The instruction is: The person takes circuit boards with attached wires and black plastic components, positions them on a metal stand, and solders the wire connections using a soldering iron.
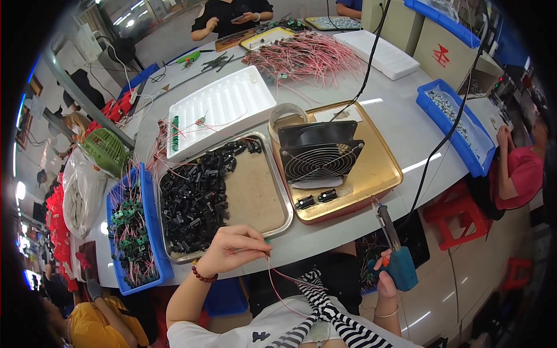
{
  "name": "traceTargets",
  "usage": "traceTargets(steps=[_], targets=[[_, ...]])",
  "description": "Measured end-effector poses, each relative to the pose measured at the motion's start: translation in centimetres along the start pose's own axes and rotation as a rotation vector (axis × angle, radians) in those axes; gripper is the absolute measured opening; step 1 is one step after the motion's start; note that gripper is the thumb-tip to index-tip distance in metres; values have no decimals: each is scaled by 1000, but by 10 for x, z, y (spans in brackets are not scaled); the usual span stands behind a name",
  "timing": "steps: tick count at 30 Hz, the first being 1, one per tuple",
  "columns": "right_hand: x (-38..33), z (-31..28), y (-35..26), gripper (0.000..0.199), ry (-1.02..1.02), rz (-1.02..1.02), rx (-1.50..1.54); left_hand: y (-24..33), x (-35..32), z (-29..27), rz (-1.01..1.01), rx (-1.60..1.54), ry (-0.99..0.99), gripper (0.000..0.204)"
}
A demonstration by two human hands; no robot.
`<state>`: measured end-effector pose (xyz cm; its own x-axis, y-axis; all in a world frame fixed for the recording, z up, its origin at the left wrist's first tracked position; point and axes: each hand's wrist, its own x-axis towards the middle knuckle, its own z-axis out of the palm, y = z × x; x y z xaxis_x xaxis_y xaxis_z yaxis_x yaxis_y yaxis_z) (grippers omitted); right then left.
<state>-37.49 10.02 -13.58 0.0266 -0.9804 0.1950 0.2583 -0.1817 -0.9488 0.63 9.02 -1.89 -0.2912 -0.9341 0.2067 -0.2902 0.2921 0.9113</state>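
Observation:
Near the table's front edge, my left hand [232, 249] is closed in a pinch on thin red and white wires [275, 287]. A tiny green piece shows at its fingertips, and the wires hang down in front of my shirt. To the right, just off the table edge, my right hand [386, 285] is wrapped round the blue-green handle of a soldering gun [402, 269]. Its metal tip points up toward the gold tray [380, 153]. Two small black parts [316, 199] lie on that tray, in front of a black fan [322, 156].
A metal tray [286, 211] holds a heap of black parts. Left of it stands a blue bin [154, 235] of wired green boards. Behind are a white foam tray [223, 104] and a pile of red wires [304, 58]. Black cables [447, 136] hang at the right. Other people sit nearby.

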Motion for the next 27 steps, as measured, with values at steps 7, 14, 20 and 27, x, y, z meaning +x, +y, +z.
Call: traceTargets(steps=[7,14,20,27], targets=[[1,-1,1,53,12,-5,6,-12,11,8,57,-98,-106,16],[6,5,-3,48,50,-36,41,-26,19,16,-109,-329,-180,9],[9,7,-5,45,57,-46,34,-29,35,29,27,-492,-197,21],[6,7,-2,46,95,-29,32,-34,40,28,-214,-753,-571,26]])
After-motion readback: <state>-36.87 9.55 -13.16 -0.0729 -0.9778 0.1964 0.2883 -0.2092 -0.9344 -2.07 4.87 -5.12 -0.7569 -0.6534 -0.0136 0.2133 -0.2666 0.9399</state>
